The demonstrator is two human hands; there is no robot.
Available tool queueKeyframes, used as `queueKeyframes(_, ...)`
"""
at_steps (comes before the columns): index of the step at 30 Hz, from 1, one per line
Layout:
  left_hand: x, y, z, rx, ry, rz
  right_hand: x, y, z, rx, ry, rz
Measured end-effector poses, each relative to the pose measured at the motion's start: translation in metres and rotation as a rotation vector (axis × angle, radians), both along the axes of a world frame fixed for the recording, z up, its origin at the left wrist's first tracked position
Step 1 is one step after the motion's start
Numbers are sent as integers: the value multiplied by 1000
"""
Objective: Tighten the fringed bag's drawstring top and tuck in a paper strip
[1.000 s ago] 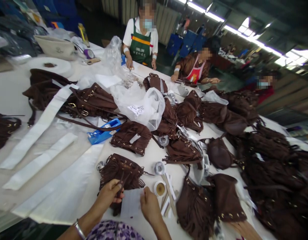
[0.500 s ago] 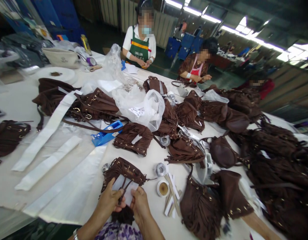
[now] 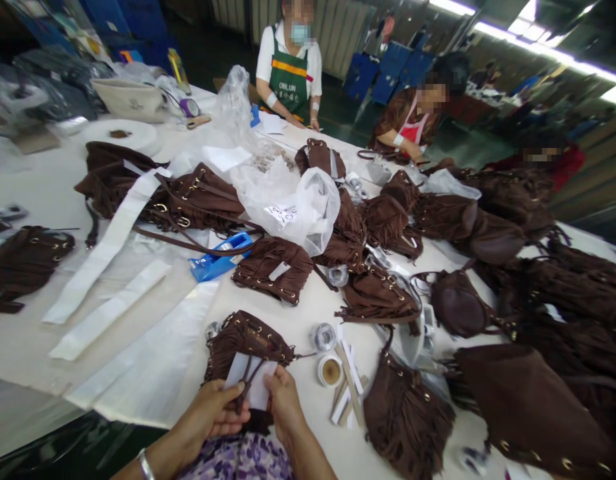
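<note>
A brown fringed drawstring bag with gold eyelets lies at the table's front edge, before my lap. Over its front is a small white sheet, with the bag's thin brown cords crossing on top of it. My left hand pinches the cords between thumb and fingers at the sheet's left side. The sheet's right edge is gripped by my right hand, thumb on top. Beside the bag stand a small round tub of tan stuff and a roll of clear wrap.
Flat strips lie right of the tub. A blue tape dispenser, white paper strips and a plastic bag sit further off. Many brown bags crowd the right side. Several co-workers are at the far side.
The view has shifted slightly. At the lower right, a brown bag has moved right and looks larger, and the arm beneath it no longer shows. Co-workers' hands across the table are lower. My grip looks much the same.
</note>
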State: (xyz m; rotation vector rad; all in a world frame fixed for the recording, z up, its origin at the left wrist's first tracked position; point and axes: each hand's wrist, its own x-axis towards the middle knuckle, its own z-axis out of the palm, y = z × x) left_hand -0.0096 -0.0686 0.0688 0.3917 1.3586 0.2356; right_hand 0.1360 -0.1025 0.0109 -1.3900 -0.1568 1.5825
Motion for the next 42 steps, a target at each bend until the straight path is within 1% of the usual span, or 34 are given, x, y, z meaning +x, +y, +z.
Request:
queueKeyframes(2, -4, 1, -3, -35, -19, -27, 2, 1, 2, -26, 17, 9)
queueKeyframes(4, -8, 4, -9, -68, -44, -33, 2, 1, 5, -38, 67, -16)
queueKeyframes(6, -11, 8, -17, -86, -57, -27, -1, 1, 9, -20, 133, -53)
queueKeyframes(9, -13, 12, -28, -86, -54, 9, -4, -1, 12, 27, 204, -72)
queueKeyframes(11, -11, 13, -33, -88, -75, 53, -6, -2, 9, 40, 198, -72)
queueKeyframes(14, -7, 11, -37, -102, -134, 108, -7, -4, -1, 40, 125, -92)
queueKeyframes(17, -5, 8, -39, -74, -158, 121, -7, -5, -12, 29, 87, -105)
queueKeyframes(20, -3, 5, -34, -18, -125, 95, -6, -5, -16, 25, 48, -94)
queueKeyframes(23, 0, 5, -28, 14, -68, 81, -4, -4, -15, 26, -31, -70)
queueKeyframes(26, 3, 4, -23, 34, -67, 88, -4, -2, -13, 31, -102, -49)
queueKeyframes(33, 7, 1, -20, 112, -5, 56, -5, -2, -6, 52, -147, -10)
queueKeyframes(37, 11, -3, -24, 169, 52, 85, -6, -6, -3, 38, -325, -12)
queueKeyframes(40, 12, -8, -33, 233, 88, 99, -9, -7, -2, -20, -414, -4)
queueKeyframes(42, 12, -10, -39, 301, 117, 81, -11, -6, -2, -60, -441, 7)
